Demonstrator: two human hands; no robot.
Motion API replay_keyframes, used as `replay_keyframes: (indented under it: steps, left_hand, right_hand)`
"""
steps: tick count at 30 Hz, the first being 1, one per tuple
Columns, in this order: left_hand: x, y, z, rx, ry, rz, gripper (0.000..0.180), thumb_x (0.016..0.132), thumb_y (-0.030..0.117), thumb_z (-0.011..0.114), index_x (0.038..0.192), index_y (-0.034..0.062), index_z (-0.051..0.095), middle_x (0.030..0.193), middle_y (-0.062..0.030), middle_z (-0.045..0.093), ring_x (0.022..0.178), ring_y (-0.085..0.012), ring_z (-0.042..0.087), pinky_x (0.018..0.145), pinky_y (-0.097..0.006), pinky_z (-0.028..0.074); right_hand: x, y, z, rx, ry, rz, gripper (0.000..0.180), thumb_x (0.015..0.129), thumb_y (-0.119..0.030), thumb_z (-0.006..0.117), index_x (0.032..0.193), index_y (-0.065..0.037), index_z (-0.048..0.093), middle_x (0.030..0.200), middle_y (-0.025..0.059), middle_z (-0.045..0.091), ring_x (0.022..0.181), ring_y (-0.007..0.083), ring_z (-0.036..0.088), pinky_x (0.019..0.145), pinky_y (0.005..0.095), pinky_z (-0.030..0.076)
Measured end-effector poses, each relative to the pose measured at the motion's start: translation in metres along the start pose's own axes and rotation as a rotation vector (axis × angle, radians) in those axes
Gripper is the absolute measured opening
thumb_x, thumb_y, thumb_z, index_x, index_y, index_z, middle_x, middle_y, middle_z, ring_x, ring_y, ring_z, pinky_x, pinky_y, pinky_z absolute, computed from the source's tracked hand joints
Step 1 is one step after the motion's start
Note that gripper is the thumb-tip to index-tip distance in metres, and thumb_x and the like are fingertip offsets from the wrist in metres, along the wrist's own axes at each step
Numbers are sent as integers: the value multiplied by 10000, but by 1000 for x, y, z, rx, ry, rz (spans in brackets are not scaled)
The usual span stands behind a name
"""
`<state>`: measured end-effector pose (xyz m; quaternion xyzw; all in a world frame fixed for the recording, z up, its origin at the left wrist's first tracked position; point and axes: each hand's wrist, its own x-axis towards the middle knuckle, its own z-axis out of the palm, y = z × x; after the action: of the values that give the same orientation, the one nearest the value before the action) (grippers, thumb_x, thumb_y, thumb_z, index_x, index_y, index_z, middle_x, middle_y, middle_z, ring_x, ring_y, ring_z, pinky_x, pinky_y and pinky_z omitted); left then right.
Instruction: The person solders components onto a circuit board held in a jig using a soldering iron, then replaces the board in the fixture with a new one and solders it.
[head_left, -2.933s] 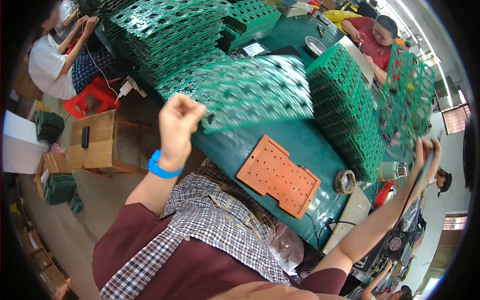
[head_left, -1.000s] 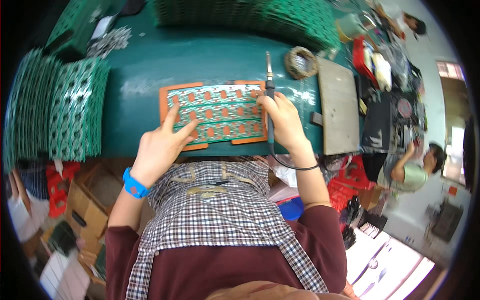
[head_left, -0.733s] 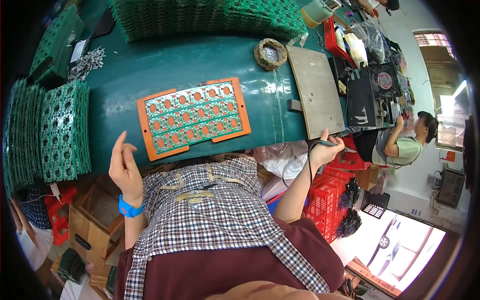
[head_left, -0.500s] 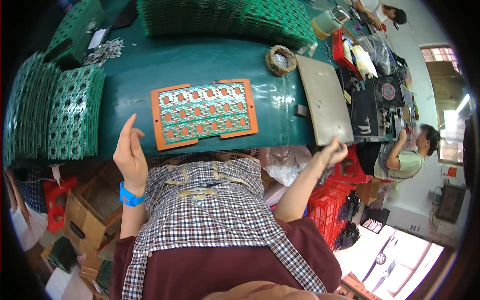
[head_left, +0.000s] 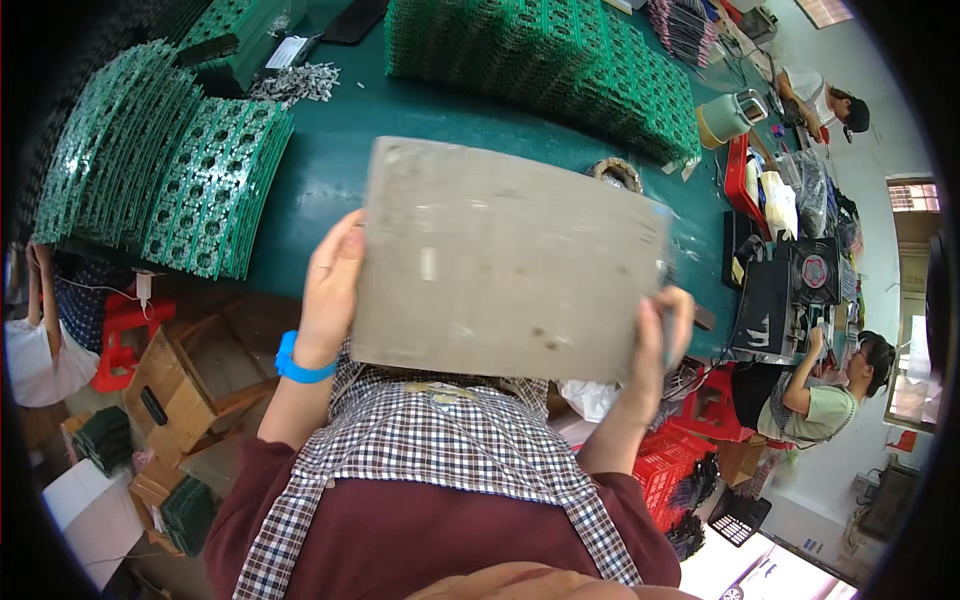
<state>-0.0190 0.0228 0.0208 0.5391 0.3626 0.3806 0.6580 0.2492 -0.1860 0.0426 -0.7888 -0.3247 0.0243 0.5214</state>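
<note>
Grey board [head_left: 505,260]: a flat, scuffed rectangular panel held up over the green desk [head_left: 330,170], just in front of the person's chest; it hides whatever lies on the desk beneath it.
Left hand [head_left: 328,290]: closed on the board's left edge, thumb behind and fingers curled along the side; a blue wristband [head_left: 298,365] sits just below it.
Right hand [head_left: 662,335]: wrapped round the board's lower right corner, fingers over the front edge; firm hold as far as can be seen.
Doing it well: in my judgement the board wants to stay level with both hands at matching height; grip by the edges only, so the face stays free; lower it squarely rather than corner first, since the surface under it cannot be seen.
Left of the board: 1 fanned row of green circuit panels [head_left: 170,170] standing on edge on the desk.
Beyond the board: a larger stack of green panels [head_left: 540,60]; a coil of wire [head_left: 617,172] just past the board's top edge.
Containers: red crate [head_left: 672,470] below the board's right corner, contents too dark to tell; cardboard boxes [head_left: 185,385] below its left side, 1 open, contents unclear.
</note>
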Motion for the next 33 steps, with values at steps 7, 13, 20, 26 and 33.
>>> replay_keyframes:
  steps: [7,13,20,26,33]
  left_hand:
    - [-4,-22,-26,825,170,106,349,986,142,416,1284,-31,474,975,-256,647,892,-332,657,778,-400,504]
    - [12,-21,-17,1071,122,78,361,971,176,409,1280,-4,457,753,-249,631,697,-444,611,630,-528,468]
    - [-9,-9,-8,1229,75,90,348,966,172,431,1254,-17,480,669,-219,603,613,-387,614,582,-495,464]
    - [1,42,17,109,-245,-21,251,956,157,518,1124,-22,566,742,11,466,656,-59,403,563,-222,346]
    - [20,30,-30,24,-92,-86,184,965,166,515,941,11,610,612,69,366,527,-22,278,474,-204,208]
  right_hand:
    - [4,8,69,-303,-390,-131,204,897,-62,563,1094,-46,514,1317,206,512,1075,397,576,814,396,495]
    - [16,11,66,-344,-358,-136,147,906,-59,539,1049,-36,513,1299,210,527,1044,398,592,790,385,501]
    - [-5,28,46,-197,-261,-164,168,876,-67,591,1022,-58,508,1318,197,532,1023,318,623,813,367,485]
    - [-39,55,-64,501,296,183,240,851,55,492,1026,-69,384,1390,243,445,1245,280,455,1043,377,341]
    - [-93,101,-131,280,972,254,278,836,77,501,1055,-45,383,1298,200,534,1148,290,528,972,441,448]
